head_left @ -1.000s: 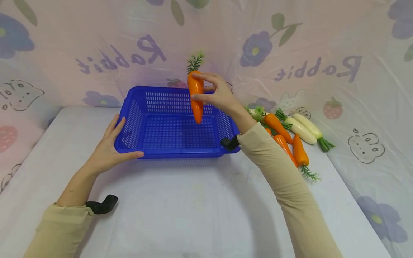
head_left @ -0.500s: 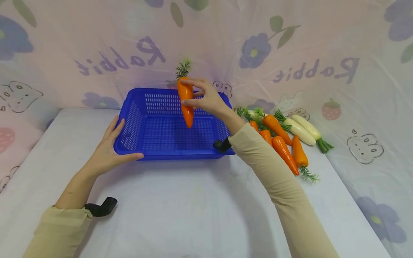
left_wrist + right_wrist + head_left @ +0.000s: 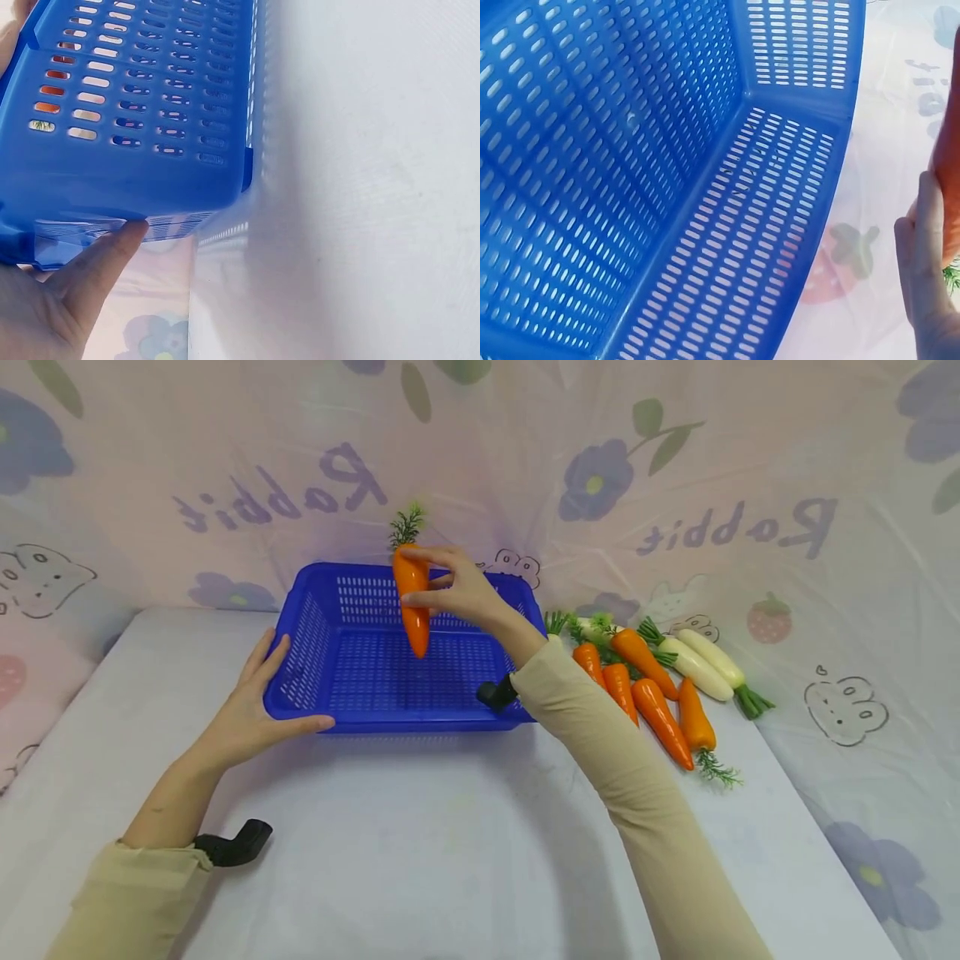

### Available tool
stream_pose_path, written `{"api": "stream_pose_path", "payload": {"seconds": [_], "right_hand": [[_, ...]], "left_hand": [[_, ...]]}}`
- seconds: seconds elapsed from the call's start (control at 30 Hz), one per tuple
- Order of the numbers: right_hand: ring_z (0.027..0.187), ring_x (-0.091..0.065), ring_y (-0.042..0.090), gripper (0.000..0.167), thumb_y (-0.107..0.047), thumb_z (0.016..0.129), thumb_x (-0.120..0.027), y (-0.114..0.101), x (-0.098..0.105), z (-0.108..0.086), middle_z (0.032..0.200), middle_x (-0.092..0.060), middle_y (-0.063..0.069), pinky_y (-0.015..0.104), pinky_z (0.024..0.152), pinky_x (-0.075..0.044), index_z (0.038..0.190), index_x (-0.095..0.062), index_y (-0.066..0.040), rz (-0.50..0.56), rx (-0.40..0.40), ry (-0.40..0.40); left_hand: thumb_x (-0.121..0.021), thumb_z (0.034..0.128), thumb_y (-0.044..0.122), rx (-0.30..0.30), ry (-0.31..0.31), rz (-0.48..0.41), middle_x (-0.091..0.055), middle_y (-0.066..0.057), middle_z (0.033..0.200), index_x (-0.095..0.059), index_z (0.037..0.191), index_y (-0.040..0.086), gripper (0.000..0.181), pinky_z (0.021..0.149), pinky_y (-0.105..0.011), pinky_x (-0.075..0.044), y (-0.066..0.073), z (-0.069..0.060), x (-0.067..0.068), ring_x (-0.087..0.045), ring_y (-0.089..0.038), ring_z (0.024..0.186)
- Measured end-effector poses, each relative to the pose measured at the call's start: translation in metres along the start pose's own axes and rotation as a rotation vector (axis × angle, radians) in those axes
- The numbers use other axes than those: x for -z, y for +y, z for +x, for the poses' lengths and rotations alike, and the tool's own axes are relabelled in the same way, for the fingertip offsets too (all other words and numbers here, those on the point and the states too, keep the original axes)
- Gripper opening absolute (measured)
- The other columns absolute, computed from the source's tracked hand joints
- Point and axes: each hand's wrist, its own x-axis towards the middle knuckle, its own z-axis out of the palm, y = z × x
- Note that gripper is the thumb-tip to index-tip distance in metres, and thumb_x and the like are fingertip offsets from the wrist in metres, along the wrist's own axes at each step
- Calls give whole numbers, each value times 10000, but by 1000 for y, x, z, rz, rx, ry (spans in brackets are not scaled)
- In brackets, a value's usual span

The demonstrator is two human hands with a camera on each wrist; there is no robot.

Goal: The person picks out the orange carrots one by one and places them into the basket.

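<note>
The desk [image 3: 420, 835] carries everything. Left of its middle, near the far edge, stands the basket [image 3: 420, 724], its open top facing up, probably so placed to be within both hands' reach. The left hand [image 3: 243, 710] spans its near-left corner, fingers straight along the left rim and thumb along the near one, clasping nothing, probably to keep it steady. The right hand [image 3: 465, 591] pinches a carrot [image 3: 412, 585] over the basket, thumb and fingers on its thick upper part, likely because that end offers the better grip; the tip points down. White radishes [image 3: 699, 666] lie toward the desk's far right corner, with loose carrots [image 3: 662, 723] among and nearer than them, seemingly grouped on that side to suit the right hand.
</note>
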Motion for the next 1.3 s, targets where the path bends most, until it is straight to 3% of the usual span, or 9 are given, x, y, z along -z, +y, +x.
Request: {"api": "stream_pose_path", "payload": {"seconds": [0.2,0.43,0.73,1.2,1.3], "right_hand": [[1159,-567,368,627,-114,847,-704,0,-5,8,1479,-334,99,478,815,-578,1430,-475,-156,39,-24,-20],[1117,-602,333,638,-136,856,-702,6,-13,19,1485,-354,57,400,778,-589,1443,-455,-168,38,-39,-68],[988,-649,332,644,-86,840,-711,13,-27,29,1422,-419,95,413,755,-593,1434,-467,-140,51,-40,-95],[959,-655,260,629,-144,871,-696,22,-51,37,1438,-420,111,353,778,-591,1448,-450,-205,32,-154,-164],[974,-646,266,624,-140,873,-693,24,-56,39,1440,-418,118,416,840,-576,1446,-453,-201,46,-171,-177]], "left_hand": [[-819,746,344,24,-8,-14,199,154,1578,23,1544,289,1162,1085,-741,-39,3,3,-2,145,-325,1472],[-819,744,350,22,-9,-16,208,111,1586,33,1544,280,1170,1073,-754,-35,3,5,-3,152,-349,1467],[-824,737,355,21,-6,-6,199,57,1599,33,1546,258,1182,1068,-756,-51,1,5,-2,138,-375,1465],[-807,753,379,45,-12,-10,220,89,1589,41,1543,280,1163,1054,-770,-65,3,1,0,137,-399,1460],[-806,753,380,48,-12,-11,219,89,1589,40,1543,283,1162,1048,-775,-72,3,0,0,132,-407,1459]]}}
